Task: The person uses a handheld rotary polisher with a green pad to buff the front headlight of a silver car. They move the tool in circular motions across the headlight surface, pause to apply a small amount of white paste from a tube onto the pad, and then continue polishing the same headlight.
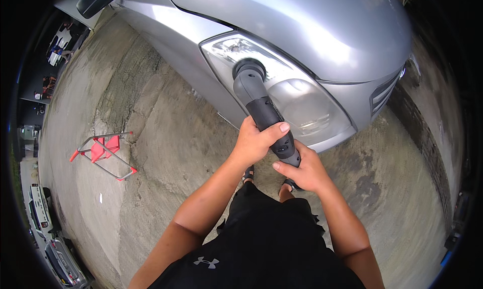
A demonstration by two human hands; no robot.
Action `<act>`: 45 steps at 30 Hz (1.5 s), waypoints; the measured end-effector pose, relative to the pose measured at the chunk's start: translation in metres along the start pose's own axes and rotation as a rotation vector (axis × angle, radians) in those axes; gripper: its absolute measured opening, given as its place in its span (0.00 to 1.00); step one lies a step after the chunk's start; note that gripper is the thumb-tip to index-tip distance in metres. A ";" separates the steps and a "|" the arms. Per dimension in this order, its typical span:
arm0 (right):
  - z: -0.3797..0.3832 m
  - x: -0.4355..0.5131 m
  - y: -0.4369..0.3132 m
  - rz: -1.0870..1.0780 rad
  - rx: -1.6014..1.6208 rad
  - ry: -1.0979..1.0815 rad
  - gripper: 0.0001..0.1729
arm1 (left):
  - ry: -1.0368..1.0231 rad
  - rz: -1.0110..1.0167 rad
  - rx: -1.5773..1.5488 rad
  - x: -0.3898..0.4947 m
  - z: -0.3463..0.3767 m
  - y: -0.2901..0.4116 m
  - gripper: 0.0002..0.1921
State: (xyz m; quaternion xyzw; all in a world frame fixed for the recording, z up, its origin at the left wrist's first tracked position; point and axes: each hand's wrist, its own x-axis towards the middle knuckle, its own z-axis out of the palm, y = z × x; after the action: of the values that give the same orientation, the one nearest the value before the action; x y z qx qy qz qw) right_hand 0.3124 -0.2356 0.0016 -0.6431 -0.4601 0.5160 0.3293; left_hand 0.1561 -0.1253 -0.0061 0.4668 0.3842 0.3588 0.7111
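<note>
Both of my hands are wrapped around a grey and black handheld polisher (264,110). My left hand (257,139) grips the middle of its body, thumb laid across the top. Lower down, my right hand (305,168) holds the rear end of the handle. The polisher's round black head (249,66) rests against the clear headlight lens (298,104) of a silver car (286,21); the pad's working face is hidden beneath it. The lens looks hazy over its lower round lamp, with some writing near its lower edge.
A red and grey folding step stool (103,153) stands on the concrete floor (169,145) to the left. The car's side mirror (99,0) juts out at the upper left. Parked vehicles (62,259) and seated people (62,51) are along the far left.
</note>
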 end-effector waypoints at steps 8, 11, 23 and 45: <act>0.034 0.020 -0.032 0.010 -0.080 0.057 0.33 | -0.027 0.045 -0.065 0.012 -0.038 0.024 0.21; 0.041 0.027 -0.045 0.003 -0.094 0.068 0.33 | -0.031 0.050 -0.046 0.017 -0.053 0.031 0.21; 0.054 0.040 -0.059 -0.017 -0.137 0.097 0.35 | -0.051 0.056 0.051 0.032 -0.079 0.033 0.29; 0.017 -0.022 0.040 -0.130 -0.001 0.099 0.32 | -0.125 -0.024 0.158 -0.017 -0.004 -0.026 0.23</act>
State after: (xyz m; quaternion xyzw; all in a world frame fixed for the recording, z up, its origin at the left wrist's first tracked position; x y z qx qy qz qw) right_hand 0.3054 -0.2711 -0.0308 -0.6367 -0.4844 0.4610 0.3841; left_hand 0.1490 -0.1470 -0.0278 0.5384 0.3717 0.2891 0.6988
